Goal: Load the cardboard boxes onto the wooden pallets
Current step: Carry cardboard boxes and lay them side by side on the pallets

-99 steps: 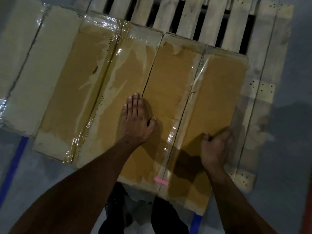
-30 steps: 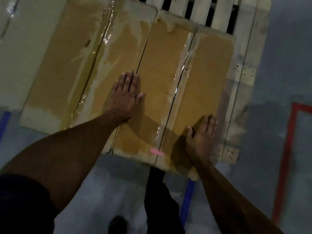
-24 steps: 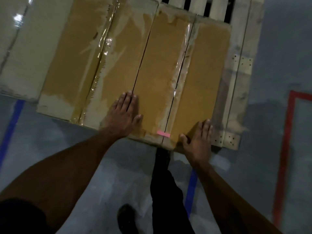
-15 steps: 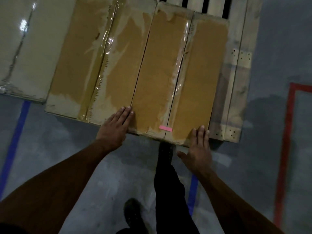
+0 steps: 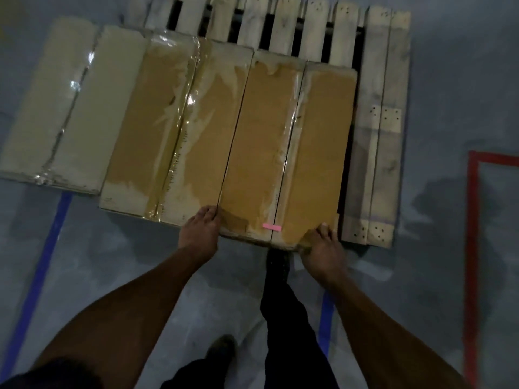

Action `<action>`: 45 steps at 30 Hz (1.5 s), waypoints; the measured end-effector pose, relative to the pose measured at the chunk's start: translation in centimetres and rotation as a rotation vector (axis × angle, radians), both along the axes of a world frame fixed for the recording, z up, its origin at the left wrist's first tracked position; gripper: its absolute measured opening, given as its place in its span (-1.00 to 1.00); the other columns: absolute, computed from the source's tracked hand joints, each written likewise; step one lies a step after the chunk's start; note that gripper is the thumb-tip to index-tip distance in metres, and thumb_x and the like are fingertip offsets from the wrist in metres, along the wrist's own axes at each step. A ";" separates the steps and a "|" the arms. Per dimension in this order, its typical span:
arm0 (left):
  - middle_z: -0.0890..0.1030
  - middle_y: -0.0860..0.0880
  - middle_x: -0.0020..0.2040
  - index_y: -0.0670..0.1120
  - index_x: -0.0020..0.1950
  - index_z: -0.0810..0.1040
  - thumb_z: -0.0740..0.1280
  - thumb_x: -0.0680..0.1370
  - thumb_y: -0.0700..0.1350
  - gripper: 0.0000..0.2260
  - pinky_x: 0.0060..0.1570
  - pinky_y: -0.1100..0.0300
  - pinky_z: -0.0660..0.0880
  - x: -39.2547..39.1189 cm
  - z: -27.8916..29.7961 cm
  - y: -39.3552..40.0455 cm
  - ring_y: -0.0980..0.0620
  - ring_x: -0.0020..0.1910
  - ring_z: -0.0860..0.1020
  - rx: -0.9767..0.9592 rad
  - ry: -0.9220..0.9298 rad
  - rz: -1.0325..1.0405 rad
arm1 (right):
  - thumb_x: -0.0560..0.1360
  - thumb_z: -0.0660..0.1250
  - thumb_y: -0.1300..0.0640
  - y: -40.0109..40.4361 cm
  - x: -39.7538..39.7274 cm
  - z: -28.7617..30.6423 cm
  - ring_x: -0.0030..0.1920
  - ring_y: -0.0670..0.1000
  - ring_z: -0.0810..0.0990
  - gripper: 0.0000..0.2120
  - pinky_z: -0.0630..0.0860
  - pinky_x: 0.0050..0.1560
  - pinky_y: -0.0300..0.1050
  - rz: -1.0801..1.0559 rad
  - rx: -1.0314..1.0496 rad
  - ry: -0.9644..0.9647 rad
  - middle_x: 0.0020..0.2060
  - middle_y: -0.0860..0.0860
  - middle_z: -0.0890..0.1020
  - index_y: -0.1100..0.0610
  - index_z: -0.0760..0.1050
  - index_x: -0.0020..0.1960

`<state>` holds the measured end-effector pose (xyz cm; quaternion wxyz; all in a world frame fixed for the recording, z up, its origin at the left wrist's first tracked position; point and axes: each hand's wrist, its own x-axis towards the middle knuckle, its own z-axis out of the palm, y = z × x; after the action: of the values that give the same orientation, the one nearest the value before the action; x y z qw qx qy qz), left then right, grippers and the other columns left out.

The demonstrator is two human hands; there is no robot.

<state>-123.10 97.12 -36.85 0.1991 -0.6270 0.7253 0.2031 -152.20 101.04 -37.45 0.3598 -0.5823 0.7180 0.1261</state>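
1. Grey concrete floor (image 5: 449,66), with a blue tape line (image 5: 42,276) at 8 o'clock, a second blue strip (image 5: 325,327) at 5 o'clock and a red tape outline (image 5: 473,248) at 3 o'clock.
2. Wooden pallet (image 5: 384,136), pale slats, lay on the floor; bare boards showed at 12 o'clock and along the 3 o'clock side.
3. Right cardboard box (image 5: 280,147), brown top, taped seam down its middle, pink sticker (image 5: 271,227) at the near edge; it lay flat on the pallet, its near end overhanging the pallet's edge.
4. Middle cardboard box (image 5: 174,130), brown with glossy clear tape, lay touching the right one at its 9 o'clock side.
5. Pale cardboard box (image 5: 67,108), at 9 to 10 o'clock, lay touching the middle one.
6. Left hand (image 5: 200,234): its grip was loose, fingers fairly straight, fingertips resting on the near edge where the right and middle boxes met; nothing was clasped.
7. Right hand (image 5: 323,254): its grip was at the near right corner of the right box, fingers over the corner; whether they curled under it could not be told.
8. Dark trouser leg (image 5: 280,304) and shoe (image 5: 222,346) stood at 6 o'clock.
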 end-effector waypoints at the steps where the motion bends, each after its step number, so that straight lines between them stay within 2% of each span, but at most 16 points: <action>1: 0.19 -0.06 0.56 -0.13 0.55 0.20 0.23 0.58 -0.14 -0.46 0.42 0.05 0.27 -0.6 1.0 0.3 -0.06 0.52 0.19 0.030 0.017 0.051 | 0.55 0.24 -0.09 -0.2 0.1 1.3 0.45 0.27 0.27 -0.49 0.36 0.37 0.17 -0.022 0.002 -0.014 0.46 0.19 0.32 0.13 0.32 0.41; 4: 0.42 -0.10 0.39 -0.13 0.38 0.41 0.26 0.56 -0.06 -0.60 0.24 -0.01 0.44 -1.6 4.6 2.0 -0.13 0.33 0.43 0.115 0.141 0.189 | 0.58 0.24 -0.08 1.5 1.4 5.7 0.47 0.20 0.29 -0.41 0.32 0.42 0.07 -0.188 -0.031 -0.104 0.52 0.14 0.29 0.14 0.24 0.53; 6: 0.53 -0.16 0.24 -0.12 0.23 0.50 0.27 0.52 0.03 -0.65 0.13 -0.01 0.51 -1.9 7.2 3.9 -0.16 0.18 0.51 0.133 0.230 0.168 | 0.58 0.25 -0.12 4.4 2.6 9.0 0.47 0.16 0.31 -0.37 0.32 0.44 0.04 -0.338 -0.067 -0.182 0.52 0.09 0.32 0.09 0.22 0.56; 8: 0.59 -0.15 0.14 -0.10 0.16 0.53 0.25 0.47 0.13 -0.60 0.07 -0.04 0.55 -2.2 10.4 6.4 -0.16 0.09 0.56 0.118 0.319 0.147 | 0.57 0.28 -0.15 8.1 3.8 12.7 0.44 0.16 0.37 -0.37 0.37 0.40 0.02 -0.472 -0.115 -0.238 0.47 0.09 0.38 0.05 0.23 0.56; 10: 0.61 -0.13 0.12 -0.10 0.21 0.54 0.26 0.48 0.13 -0.58 0.07 -0.06 0.56 -2.5 13.9 9.4 -0.14 0.08 0.57 0.092 0.397 0.142 | 0.58 0.29 -0.13 12.5 4.8 16.5 0.41 0.16 0.40 -0.40 0.38 0.37 0.00 -0.579 -0.150 -0.303 0.44 0.08 0.42 0.03 0.25 0.55; 13: 0.62 -0.12 0.08 -0.13 0.21 0.54 0.26 0.56 0.07 -0.66 0.05 -0.05 0.57 -3.6 19.6 14.1 -0.12 0.05 0.58 0.000 0.477 0.102 | 0.58 0.26 -0.14 19.3 5.7 21.7 0.41 0.14 0.40 -0.40 0.36 0.38 0.01 -0.696 -0.190 -0.346 0.46 0.06 0.40 0.02 0.25 0.55; 16: 0.62 -0.12 0.05 -0.14 0.17 0.56 0.26 0.57 0.06 -0.68 0.01 -0.02 0.56 -5.0 24.8 18.3 -0.12 0.03 0.58 -0.067 0.519 0.055 | 0.58 0.25 -0.14 25.4 5.2 26.3 0.40 0.15 0.41 -0.42 0.35 0.37 -0.02 -0.757 -0.249 -0.321 0.45 0.08 0.42 0.06 0.28 0.54; 21: 0.61 -0.15 0.15 -0.18 0.21 0.56 0.27 0.59 0.00 -0.69 0.06 0.04 0.52 -8.6 30.4 22.9 -0.14 0.12 0.57 -0.070 0.583 -0.041 | 0.58 0.30 -0.10 32.0 1.4 30.9 0.42 0.14 0.41 -0.45 0.34 0.40 -0.01 -0.866 -0.330 -0.243 0.45 0.08 0.44 0.07 0.33 0.51; 25: 0.60 -0.16 0.18 -0.18 0.22 0.55 0.25 0.61 -0.02 -0.70 0.05 0.06 0.48 -13.2 31.3 24.6 -0.14 0.14 0.55 -0.078 0.558 -0.070 | 0.57 0.30 -0.12 33.8 -3.6 32.1 0.42 0.12 0.41 -0.42 0.34 0.43 0.00 -0.912 -0.365 -0.262 0.46 0.08 0.42 0.06 0.32 0.52; 30: 0.60 -0.15 0.19 -0.16 0.26 0.53 0.23 0.62 -0.02 -0.70 0.06 0.07 0.47 -22.1 30.2 24.9 -0.14 0.18 0.55 -0.038 0.555 -0.079 | 0.58 0.27 -0.12 34.4 -13.6 31.4 0.45 0.12 0.37 -0.41 0.31 0.45 0.00 -0.917 -0.383 -0.263 0.48 0.07 0.39 0.08 0.28 0.54; 36: 0.49 -0.15 0.38 -0.17 0.43 0.41 0.22 0.64 0.02 -0.58 0.21 0.09 0.44 -33.4 30.5 23.9 -0.12 0.32 0.48 0.018 0.539 -0.055 | 0.57 0.27 -0.13 34.3 -25.3 32.4 0.47 0.12 0.34 -0.39 0.27 0.45 0.00 -0.893 -0.327 -0.243 0.49 0.08 0.37 0.09 0.28 0.54; 42: 0.42 -0.15 0.44 -0.16 0.49 0.34 0.19 0.65 0.02 -0.54 0.29 0.08 0.38 -42.8 30.3 20.2 -0.13 0.38 0.41 0.045 0.495 -0.057 | 0.54 0.28 -0.15 29.4 -34.9 34.3 0.45 0.12 0.38 -0.38 0.32 0.45 0.04 -0.844 -0.325 -0.251 0.47 0.06 0.41 0.09 0.32 0.52; 45: 0.41 -0.17 0.44 -0.17 0.50 0.32 0.19 0.64 0.05 -0.52 0.31 0.08 0.36 -46.9 29.1 16.4 -0.13 0.39 0.40 0.058 0.510 -0.022 | 0.43 0.21 -0.28 25.0 -39.6 33.6 0.39 0.09 0.46 -0.30 0.38 0.41 0.04 -0.791 -0.337 -0.218 0.42 0.02 0.48 0.04 0.36 0.48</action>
<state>-169.96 113.53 -7.76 0.0299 -0.5418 0.7525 0.3732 -191.81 126.04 -3.84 0.3540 -0.3230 0.8540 -0.2025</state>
